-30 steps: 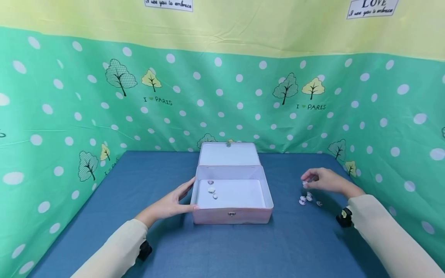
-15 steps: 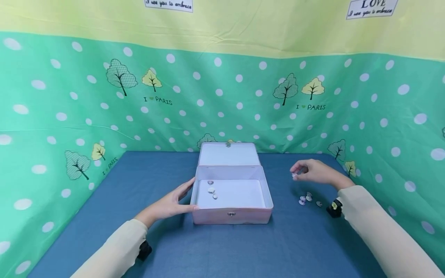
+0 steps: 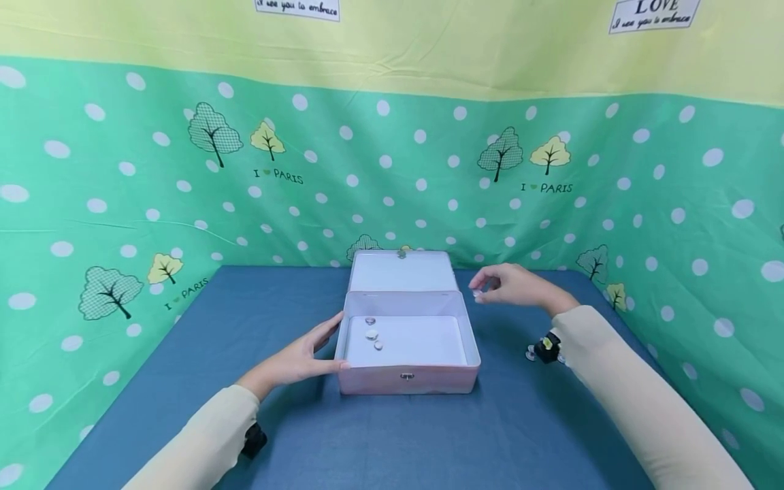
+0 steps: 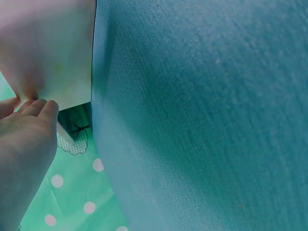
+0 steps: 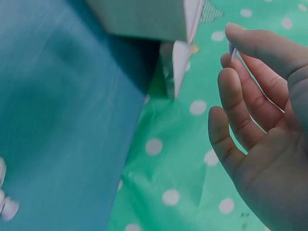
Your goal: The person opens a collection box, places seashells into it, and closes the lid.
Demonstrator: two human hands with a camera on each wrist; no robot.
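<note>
Right hand (image 3: 514,286) pinches a piece (image 5: 233,53) near the box's (image 3: 373,382) right side — so slight a fingertip hold could slip, dropping it outside. Left hand (image 3: 299,355), fingers extended, touches the box's left side.

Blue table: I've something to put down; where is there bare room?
Bare: the table in front of the box, and far left, between left hand and curtain. Crowded: right of the box, where the right hand pinches a small piece, with loose pieces by its wrist.

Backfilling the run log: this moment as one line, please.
left hand: touches box, left side; right hand: pinches small piece, right of box; lid: open; box: three small pieces inside; table: more pieces, partly hidden
</note>
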